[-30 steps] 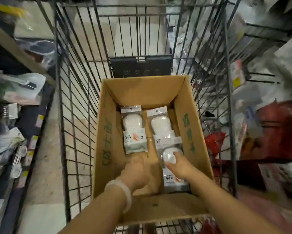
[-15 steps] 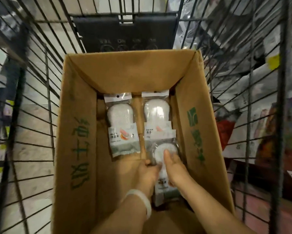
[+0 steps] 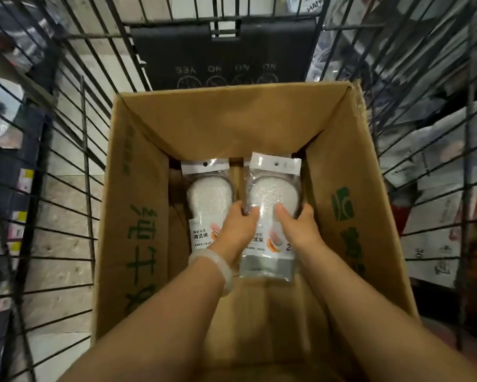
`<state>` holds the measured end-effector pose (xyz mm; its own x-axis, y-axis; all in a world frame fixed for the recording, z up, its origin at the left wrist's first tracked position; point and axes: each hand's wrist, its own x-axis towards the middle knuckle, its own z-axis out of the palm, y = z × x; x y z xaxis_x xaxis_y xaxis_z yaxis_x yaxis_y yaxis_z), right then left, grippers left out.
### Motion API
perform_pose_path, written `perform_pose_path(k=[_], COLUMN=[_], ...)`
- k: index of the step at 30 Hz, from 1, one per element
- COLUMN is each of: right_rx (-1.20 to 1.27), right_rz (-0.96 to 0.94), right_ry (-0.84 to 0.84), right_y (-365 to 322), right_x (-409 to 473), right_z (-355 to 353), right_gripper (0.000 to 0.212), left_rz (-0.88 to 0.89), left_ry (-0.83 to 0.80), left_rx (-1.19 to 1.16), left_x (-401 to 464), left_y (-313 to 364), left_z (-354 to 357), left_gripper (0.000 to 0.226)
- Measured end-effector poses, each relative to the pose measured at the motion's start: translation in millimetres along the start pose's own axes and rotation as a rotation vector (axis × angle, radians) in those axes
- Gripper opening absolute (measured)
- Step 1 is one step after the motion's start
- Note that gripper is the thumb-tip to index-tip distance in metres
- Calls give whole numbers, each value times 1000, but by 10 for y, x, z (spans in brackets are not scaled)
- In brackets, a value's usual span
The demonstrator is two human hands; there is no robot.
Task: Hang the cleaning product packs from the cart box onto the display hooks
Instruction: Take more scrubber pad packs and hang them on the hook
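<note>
An open cardboard box (image 3: pixel 138 205) with green lettering sits in a wire cart. Inside it, both my hands hold a clear pack (image 3: pixel 271 188) with a white sponge and a white hang tab. My left hand (image 3: pixel 236 230) grips its left edge and my right hand (image 3: pixel 298 227) grips its right edge. The pack looks lifted a little off the box floor. A second like pack (image 3: pixel 208 194) lies flat on the box floor just left of it, partly under my left hand. No display hooks are in view.
The black wire cart (image 3: pixel 74 150) walls rise all round the box. A dark plastic flap (image 3: pixel 223 56) closes the cart's far end. Blurred shelves with goods stand on the left (image 3: pixel 0 128) and right (image 3: pixel 435 150).
My head has come closer over the box. Both hands moved further into it and closed on the edges of the right-hand pack, which now lies on top and forward.
</note>
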<state>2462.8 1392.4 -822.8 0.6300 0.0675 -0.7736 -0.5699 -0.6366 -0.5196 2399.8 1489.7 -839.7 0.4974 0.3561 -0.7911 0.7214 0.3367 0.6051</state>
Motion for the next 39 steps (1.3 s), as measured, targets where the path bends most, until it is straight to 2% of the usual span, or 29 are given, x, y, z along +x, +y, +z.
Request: perform_pose_path(k=[4, 7, 9, 11, 14, 16, 18, 20, 23, 25, 26, 29, 33, 37, 39], right_rx=[-27, -41, -40, 14, 71, 120, 154, 183, 241, 284, 303, 366, 483, 543, 555], right_rz=[15, 84, 164, 215, 220, 210, 171, 102, -29, -112, -153, -298, -456, -584, -619], right_ry=[-72, -70, -97, -117, -123, -122, -122, -107, -80, -62, -58, -43, -42, 11, 80], right_y=[36, 210, 331, 404, 397, 339, 242, 117, -131, -295, -370, -561, -709, -600, -442], right_x=[13, -128, -231, -304, -442, -565, -718, -898, -1216, -1438, -1545, -1939, -2498, -3128, -3485], right_z=[39, -2, -35, -45, -51, -71, -118, -189, -322, -405, -441, -576, -769, -964, -1044], right_gripper=[70, 65, 69, 77, 69, 63, 60, 56, 48, 51, 53, 48, 32, 28, 35], left_rz=[-60, -150, -196, -260, -286, -274, -225, -175, -51, 36, 81, 226, 383, 530, 600], left_ry=[-49, -87, -115, -157, -169, -138, -115, -114, -100, -86, -99, -171, -206, -268, -300], left_rx=[-74, -141, -142, -149, -202, -248, -250, -268, -260, -248, -254, -254, -201, -158, -124], left_x=[-25, -144, -260, -350, -517, -648, -795, -946, -1190, -1360, -1442, -1765, -2243, -2858, -3217], left_y=[-77, -311, -422, -500, -468, -386, -278, -124, 154, 353, 452, 757, 1026, 1079, 1006], left_z=[66, 45, 12, -24, -67, -100, -142, -189, -266, -329, -361, -433, -473, -455, -434], left_gripper=[51, 68, 66, 75, 99, 97, 81, 78, 99, 120, 122, 103, 92, 104, 107])
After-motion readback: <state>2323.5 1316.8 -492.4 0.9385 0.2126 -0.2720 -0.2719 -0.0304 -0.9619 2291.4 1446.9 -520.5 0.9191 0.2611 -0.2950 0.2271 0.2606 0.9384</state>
